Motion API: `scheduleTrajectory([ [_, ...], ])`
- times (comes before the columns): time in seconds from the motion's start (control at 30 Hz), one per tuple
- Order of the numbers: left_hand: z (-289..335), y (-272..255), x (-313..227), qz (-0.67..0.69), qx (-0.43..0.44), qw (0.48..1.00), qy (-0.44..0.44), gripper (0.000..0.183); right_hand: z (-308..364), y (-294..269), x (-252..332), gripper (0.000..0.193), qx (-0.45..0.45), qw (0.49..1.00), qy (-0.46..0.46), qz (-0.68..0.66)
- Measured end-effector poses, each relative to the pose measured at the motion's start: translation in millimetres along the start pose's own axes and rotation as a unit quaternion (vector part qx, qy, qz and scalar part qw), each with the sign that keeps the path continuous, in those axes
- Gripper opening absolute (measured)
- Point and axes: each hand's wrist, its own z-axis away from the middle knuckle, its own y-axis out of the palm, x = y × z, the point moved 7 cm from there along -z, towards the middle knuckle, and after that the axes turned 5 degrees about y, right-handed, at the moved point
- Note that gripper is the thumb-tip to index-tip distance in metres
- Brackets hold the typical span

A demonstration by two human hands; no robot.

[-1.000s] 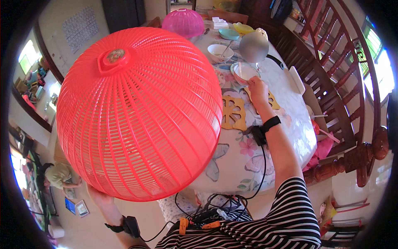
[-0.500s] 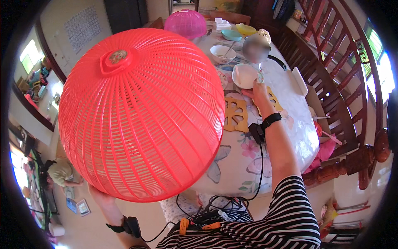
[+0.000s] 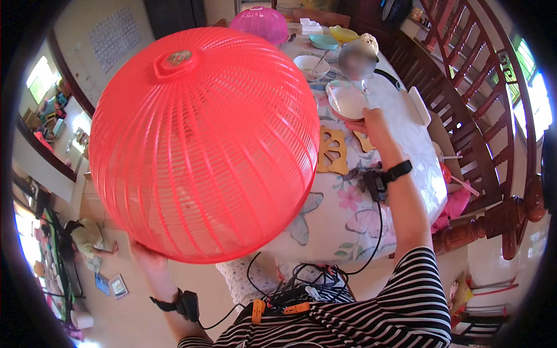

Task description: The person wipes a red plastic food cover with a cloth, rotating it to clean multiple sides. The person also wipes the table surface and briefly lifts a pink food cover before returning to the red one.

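My left hand (image 3: pixel 147 255) grips the lower rim of a big red plastic mesh food cover (image 3: pixel 203 145). The dome is held tilted up off the table and hides its left part. Some of the left fingers are hidden behind the rim. Over the table, my right hand (image 3: pixel 376 129) is closed on the near edge of a small white bowl (image 3: pixel 348 100), which is tipped so that its pale inside shows. Below that hand, tan cut-out trivets (image 3: pixel 332 153) lie on the flowered tablecloth (image 3: pixel 325 232); the right one is partly covered by my hand.
Farther back stand a white bowl with a spoon (image 3: pixel 311 68), a round blurred object (image 3: pixel 357 60), a teal bowl (image 3: pixel 323 41), a yellow bowl (image 3: pixel 343 33) and a pink food cover (image 3: pixel 259 26). A wooden bench (image 3: pixel 429 81) borders the right side. Another person (image 3: pixel 87 238) is low at left.
The red food cover has shifted slightly up and right with my left hand. My right hand has moved a little right, and the bowl has turned, showing more of its inside.
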Motion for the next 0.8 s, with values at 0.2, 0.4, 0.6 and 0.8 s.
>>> scheduleTrajectory([
  [0.2, -22.7, 25.7, 47.2, 0.002, 0.048, 0.999, 0.009, 0.057, 69.6, -37.5, 21.1, 0.044, 0.037, 0.998, -0.032, 0.044],
  [0.4, -40.1, 18.6, 93.2, -0.053, 0.102, 0.987, -0.113, 0.05, 156.7, -54.7, 38.6, 0.043, 0.046, 0.995, -0.04, 0.076],
  [0.6, -21.0, 12.6, 82.8, -0.154, 0.078, 0.983, -0.07, 0.046, 216.2, -53.7, 42.0, 0.041, 0.063, 0.993, 0.0, 0.099],
  [0.8, 33.1, 35.9, 16.9, -0.359, 0.023, 0.888, 0.288, 0.034, 244.2, -36.9, 27.6, 0.043, 0.102, 0.987, 0.017, 0.126],
])
